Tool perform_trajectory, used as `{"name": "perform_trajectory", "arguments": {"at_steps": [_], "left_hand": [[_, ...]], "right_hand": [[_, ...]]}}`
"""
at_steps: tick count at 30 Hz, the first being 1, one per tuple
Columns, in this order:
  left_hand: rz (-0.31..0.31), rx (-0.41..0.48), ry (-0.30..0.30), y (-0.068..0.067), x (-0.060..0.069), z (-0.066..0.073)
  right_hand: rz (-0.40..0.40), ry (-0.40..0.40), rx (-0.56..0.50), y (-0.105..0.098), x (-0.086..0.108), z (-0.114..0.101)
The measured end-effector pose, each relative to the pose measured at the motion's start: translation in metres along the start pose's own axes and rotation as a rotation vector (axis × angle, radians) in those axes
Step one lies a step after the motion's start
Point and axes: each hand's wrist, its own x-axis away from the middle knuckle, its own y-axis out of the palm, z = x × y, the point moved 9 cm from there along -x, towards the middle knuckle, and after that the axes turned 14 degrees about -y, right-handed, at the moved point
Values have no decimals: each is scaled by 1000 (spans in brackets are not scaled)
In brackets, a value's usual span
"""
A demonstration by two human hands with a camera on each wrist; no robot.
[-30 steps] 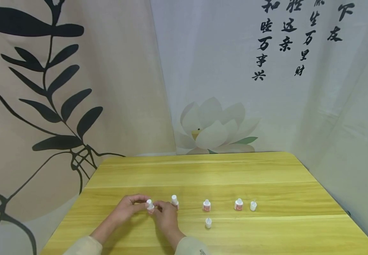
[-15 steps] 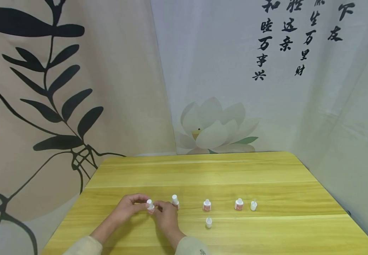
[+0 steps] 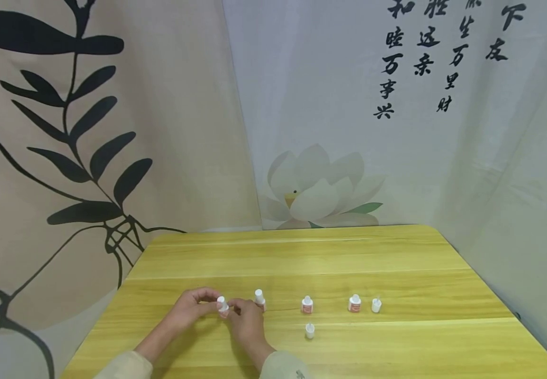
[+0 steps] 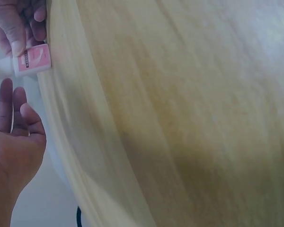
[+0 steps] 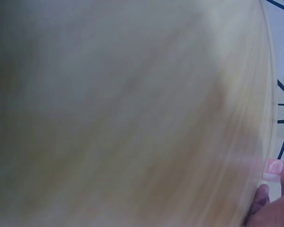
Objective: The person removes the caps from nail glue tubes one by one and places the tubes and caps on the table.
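Note:
A small bottle (image 4: 34,60) with a pink label is held between both hands above the table's left part. Its tall white cap (image 3: 222,303) is on it, tilted slightly left in the head view. My left hand (image 3: 192,308) has its thumb and index finger at the cap; their tips fall outside the left wrist view, where the other fingers (image 4: 5,106) are loosely bent. My right hand (image 3: 248,323) pinches the labelled body, its thumb (image 4: 17,46) lying on the label. In the right wrist view the bottle and right hand show only at the edge.
Just right of the hands stands a capped bottle (image 3: 259,300), partly hidden. Two bottles (image 3: 307,305) with exposed nozzles stand further right. One loose white cap (image 3: 309,331) sits nearer the front, another cap (image 3: 376,306) at the far right. A printed curtain hangs behind the wooden table (image 3: 396,352).

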Motion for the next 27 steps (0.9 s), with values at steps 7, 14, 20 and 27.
{"name": "perform_trajectory", "arguments": {"at_steps": [7,14,20,27], "left_hand": [[19,-4,-14,-3,2,3],[7,-10,-31,-3,0,1],[14,-14,-21,-2,-2,-1],[18,-7,-31,-2,-2,1]], "right_hand": [[5,-6,-10,1,-1,1],[11,-3,0,0,0,2],[6,27,-32,0,1,4],[5,22,-23,0,1,5]]}}
